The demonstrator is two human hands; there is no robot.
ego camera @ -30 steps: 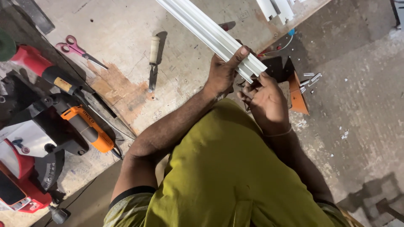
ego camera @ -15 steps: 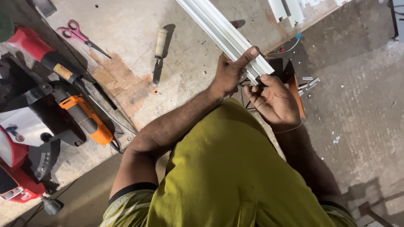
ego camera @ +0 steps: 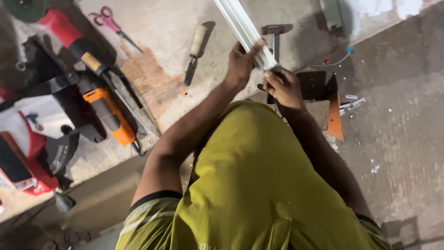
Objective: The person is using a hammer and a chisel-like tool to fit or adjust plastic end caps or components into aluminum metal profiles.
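Left hand (ego camera: 241, 62) is clamped around the near end of a long white moulded strip (ego camera: 245, 32), thumb across its face. The strip runs up and left out of view, held above the floor (ego camera: 397, 115). Right hand (ego camera: 283, 87) is closed at the strip's end, fingers pinched on it. On the floor: a wooden-handled knife (ego camera: 194, 53) left of the hands, a hammer (ego camera: 276, 34) just behind, pink scissors (ego camera: 111, 23) and an orange power tool (ego camera: 108, 115) well left.
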